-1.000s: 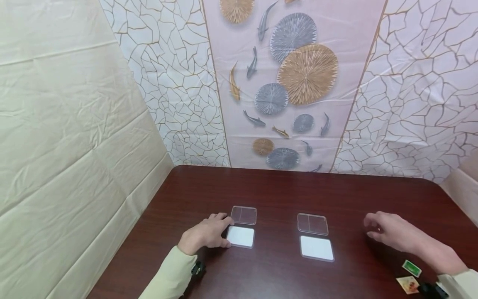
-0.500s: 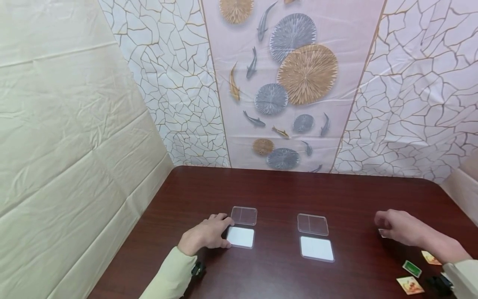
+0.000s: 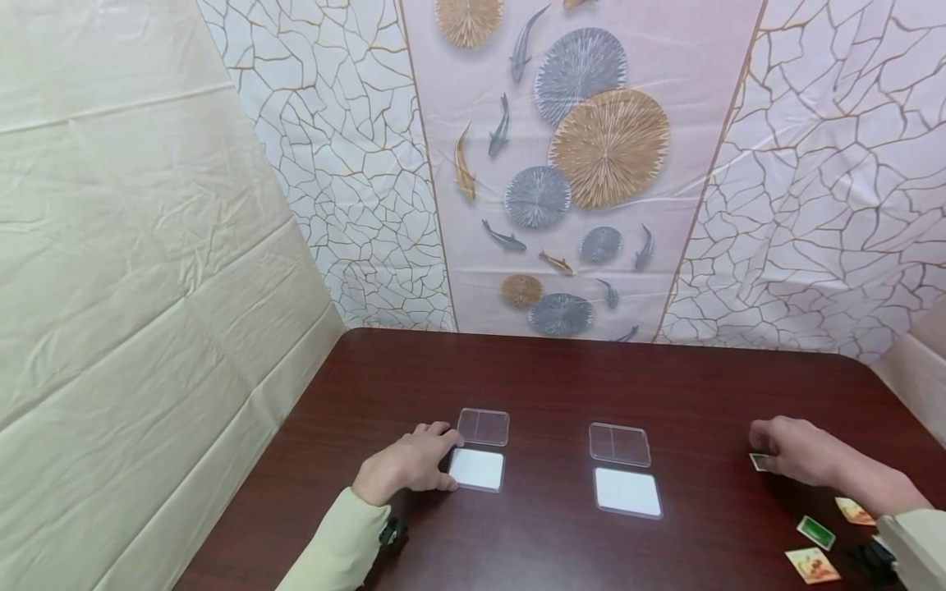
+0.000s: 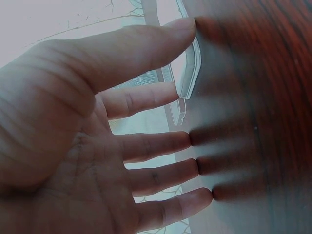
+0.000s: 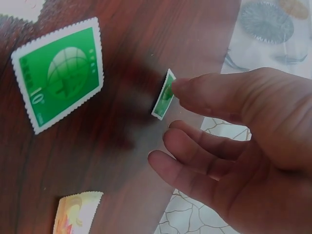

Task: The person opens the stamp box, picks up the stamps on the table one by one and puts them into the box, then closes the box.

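My left hand (image 3: 409, 461) rests on the dark table beside a flat clear case with a white inside (image 3: 476, 469). Its thumb and index finger are at the case's left corners, and the other fingertips meet the tabletop, straight, in the left wrist view. At the right, my right hand (image 3: 801, 451) reaches down to a small green postage stamp (image 5: 164, 97) with a white perforated edge. The thumb tip overlaps the stamp's edge, while the other fingers curl loosely apart from the thumb. The index finger is hidden behind the thumb.
Another green stamp (image 3: 816, 532) and two cream-and-orange stamps, one nearer (image 3: 813, 565) and one by the wrist (image 3: 855, 510), lie at the right. A second white-filled case (image 3: 627, 492) lies mid-table. Two clear lids (image 3: 484, 427) lie behind the cases. Patterned cloth (image 3: 554, 205) hangs behind.
My right hand has moved right, down to the green stamp, uncovering a cream-and-orange stamp by the wrist. The left hand and both cases have stayed put.
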